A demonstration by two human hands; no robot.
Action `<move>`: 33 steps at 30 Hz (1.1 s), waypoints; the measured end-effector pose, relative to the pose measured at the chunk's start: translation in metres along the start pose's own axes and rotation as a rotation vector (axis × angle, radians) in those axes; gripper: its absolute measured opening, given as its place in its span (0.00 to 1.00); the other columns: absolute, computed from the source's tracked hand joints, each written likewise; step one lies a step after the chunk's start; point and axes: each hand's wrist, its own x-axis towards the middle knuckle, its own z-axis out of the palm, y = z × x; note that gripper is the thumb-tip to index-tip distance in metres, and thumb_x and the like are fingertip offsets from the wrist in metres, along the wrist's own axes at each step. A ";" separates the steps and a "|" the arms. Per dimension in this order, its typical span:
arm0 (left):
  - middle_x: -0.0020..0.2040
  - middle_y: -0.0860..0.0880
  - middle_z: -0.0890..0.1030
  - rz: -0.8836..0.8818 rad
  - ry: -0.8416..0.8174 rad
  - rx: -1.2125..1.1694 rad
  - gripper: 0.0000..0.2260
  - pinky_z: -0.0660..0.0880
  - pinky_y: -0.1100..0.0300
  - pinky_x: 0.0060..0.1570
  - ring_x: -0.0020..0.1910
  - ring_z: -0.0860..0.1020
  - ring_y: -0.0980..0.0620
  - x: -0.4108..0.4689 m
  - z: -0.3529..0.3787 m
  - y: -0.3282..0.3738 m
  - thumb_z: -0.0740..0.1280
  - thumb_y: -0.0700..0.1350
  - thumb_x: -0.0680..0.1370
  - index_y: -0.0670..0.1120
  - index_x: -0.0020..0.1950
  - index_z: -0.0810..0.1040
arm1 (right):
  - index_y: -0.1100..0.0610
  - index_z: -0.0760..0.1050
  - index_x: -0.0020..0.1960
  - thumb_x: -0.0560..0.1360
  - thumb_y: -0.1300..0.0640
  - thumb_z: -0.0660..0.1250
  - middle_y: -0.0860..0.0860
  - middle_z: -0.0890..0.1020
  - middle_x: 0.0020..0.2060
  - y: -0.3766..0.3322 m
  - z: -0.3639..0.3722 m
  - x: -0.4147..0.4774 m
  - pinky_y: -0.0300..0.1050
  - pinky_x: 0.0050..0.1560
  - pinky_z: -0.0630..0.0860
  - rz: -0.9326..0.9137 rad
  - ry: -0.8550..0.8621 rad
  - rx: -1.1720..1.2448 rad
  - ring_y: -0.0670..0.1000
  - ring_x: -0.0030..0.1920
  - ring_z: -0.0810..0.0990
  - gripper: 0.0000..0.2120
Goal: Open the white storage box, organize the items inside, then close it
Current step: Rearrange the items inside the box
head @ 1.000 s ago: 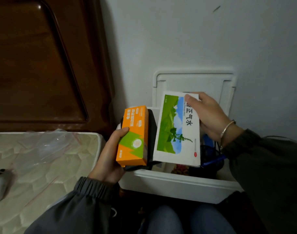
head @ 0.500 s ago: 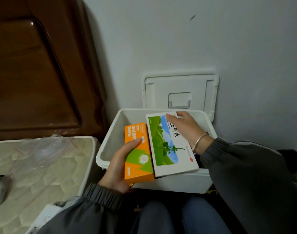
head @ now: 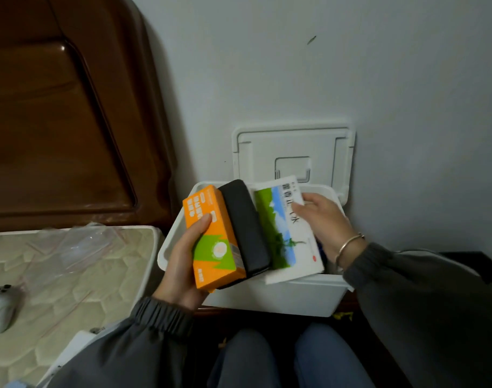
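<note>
The white storage box stands open against the wall, its lid leaning upright behind it. My left hand grips an orange and green carton together with a black case over the box's left side. My right hand holds a white carton with a green and blue landscape picture, tilted over the box opening. The contents below are mostly hidden by these items.
A mattress with clear plastic bags lies to the left. A grey object rests near its left edge. A dark wooden headboard rises behind. My knees are just in front of the box.
Both hands have lifted the cartons a little over the box. The black case now shows between the orange carton and the white carton. The white carton has tilted more upright.
</note>
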 end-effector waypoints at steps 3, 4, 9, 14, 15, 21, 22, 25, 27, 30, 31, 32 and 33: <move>0.49 0.46 0.86 0.063 -0.031 0.046 0.08 0.81 0.50 0.39 0.45 0.85 0.45 0.000 0.018 -0.006 0.68 0.52 0.73 0.55 0.46 0.86 | 0.57 0.77 0.56 0.77 0.61 0.63 0.55 0.84 0.48 -0.002 0.024 -0.009 0.47 0.48 0.79 0.020 -0.094 0.080 0.53 0.46 0.83 0.09; 0.50 0.45 0.85 0.086 -0.032 0.043 0.08 0.81 0.50 0.40 0.47 0.85 0.45 0.000 0.021 -0.007 0.67 0.51 0.74 0.55 0.47 0.86 | 0.57 0.77 0.57 0.77 0.60 0.62 0.55 0.84 0.49 -0.004 0.031 -0.012 0.47 0.48 0.79 0.030 -0.111 0.136 0.53 0.47 0.83 0.10; 0.49 0.47 0.86 0.133 -0.020 0.043 0.08 0.81 0.54 0.39 0.46 0.85 0.47 -0.003 0.023 -0.005 0.66 0.52 0.74 0.56 0.45 0.86 | 0.55 0.76 0.56 0.80 0.55 0.58 0.55 0.83 0.49 -0.007 0.056 -0.022 0.50 0.48 0.79 0.118 -0.178 0.214 0.54 0.46 0.81 0.10; 0.49 0.46 0.86 -0.005 -0.024 0.105 0.07 0.81 0.53 0.35 0.45 0.85 0.45 -0.006 0.012 0.002 0.68 0.55 0.72 0.57 0.43 0.86 | 0.51 0.77 0.50 0.78 0.39 0.54 0.50 0.85 0.37 -0.005 0.063 -0.027 0.40 0.33 0.79 0.213 -0.328 0.232 0.49 0.36 0.84 0.19; 0.49 0.45 0.86 -0.028 -0.025 0.117 0.07 0.81 0.53 0.34 0.45 0.85 0.45 -0.006 0.009 0.003 0.68 0.55 0.71 0.57 0.42 0.86 | 0.50 0.77 0.55 0.76 0.36 0.54 0.51 0.85 0.43 -0.005 0.065 -0.027 0.43 0.40 0.81 0.209 -0.387 0.195 0.50 0.42 0.85 0.22; 0.52 0.43 0.85 -0.139 -0.010 0.131 0.14 0.81 0.51 0.37 0.47 0.84 0.43 -0.002 -0.007 0.015 0.70 0.56 0.70 0.51 0.50 0.86 | 0.48 0.50 0.75 0.74 0.34 0.55 0.39 0.70 0.62 -0.004 0.070 -0.023 0.36 0.53 0.71 0.129 -0.547 -0.094 0.39 0.55 0.72 0.36; 0.52 0.42 0.85 -0.147 0.000 0.124 0.16 0.81 0.51 0.37 0.47 0.85 0.43 -0.002 -0.008 0.018 0.71 0.55 0.69 0.50 0.54 0.84 | 0.49 0.45 0.76 0.74 0.32 0.53 0.41 0.65 0.68 -0.004 0.073 -0.021 0.36 0.59 0.67 0.127 -0.543 -0.140 0.40 0.60 0.69 0.38; 0.50 0.42 0.85 -0.122 0.028 0.101 0.22 0.81 0.52 0.36 0.43 0.85 0.43 0.002 -0.012 0.024 0.71 0.53 0.68 0.48 0.61 0.78 | 0.48 0.43 0.77 0.70 0.27 0.43 0.46 0.52 0.76 -0.001 0.086 -0.013 0.52 0.75 0.49 0.104 -0.540 -0.273 0.49 0.76 0.50 0.42; 0.49 0.41 0.85 -0.090 0.046 0.098 0.22 0.81 0.52 0.35 0.41 0.85 0.44 0.006 -0.015 0.028 0.70 0.52 0.68 0.47 0.61 0.78 | 0.46 0.47 0.77 0.71 0.28 0.39 0.46 0.55 0.76 -0.003 0.091 -0.007 0.52 0.74 0.49 0.083 -0.579 -0.297 0.51 0.76 0.51 0.39; 0.44 0.42 0.86 -0.006 0.080 0.100 0.15 0.80 0.54 0.31 0.36 0.85 0.45 0.010 -0.030 0.046 0.69 0.51 0.68 0.46 0.52 0.81 | 0.49 0.52 0.76 0.76 0.34 0.40 0.45 0.59 0.74 -0.008 0.086 0.010 0.42 0.68 0.52 0.024 -0.623 -0.338 0.46 0.73 0.57 0.33; 0.42 0.43 0.86 0.032 0.119 0.118 0.15 0.80 0.54 0.30 0.35 0.85 0.46 0.012 -0.038 0.056 0.69 0.51 0.68 0.47 0.51 0.81 | 0.51 0.56 0.75 0.78 0.36 0.43 0.46 0.61 0.74 -0.007 0.081 0.020 0.40 0.67 0.54 0.000 -0.600 -0.414 0.46 0.72 0.59 0.31; 0.41 0.45 0.86 0.071 0.161 0.143 0.14 0.80 0.55 0.29 0.35 0.85 0.47 0.014 -0.047 0.066 0.69 0.52 0.68 0.48 0.51 0.81 | 0.52 0.61 0.73 0.78 0.38 0.48 0.47 0.65 0.72 -0.004 0.076 0.033 0.39 0.64 0.58 -0.027 -0.559 -0.517 0.47 0.70 0.64 0.28; 0.41 0.46 0.86 0.108 0.196 0.169 0.13 0.80 0.55 0.28 0.35 0.85 0.48 0.016 -0.056 0.076 0.69 0.52 0.70 0.49 0.51 0.80 | 0.52 0.67 0.69 0.78 0.40 0.54 0.48 0.71 0.68 0.002 0.073 0.047 0.39 0.61 0.63 -0.056 -0.521 -0.625 0.48 0.66 0.70 0.24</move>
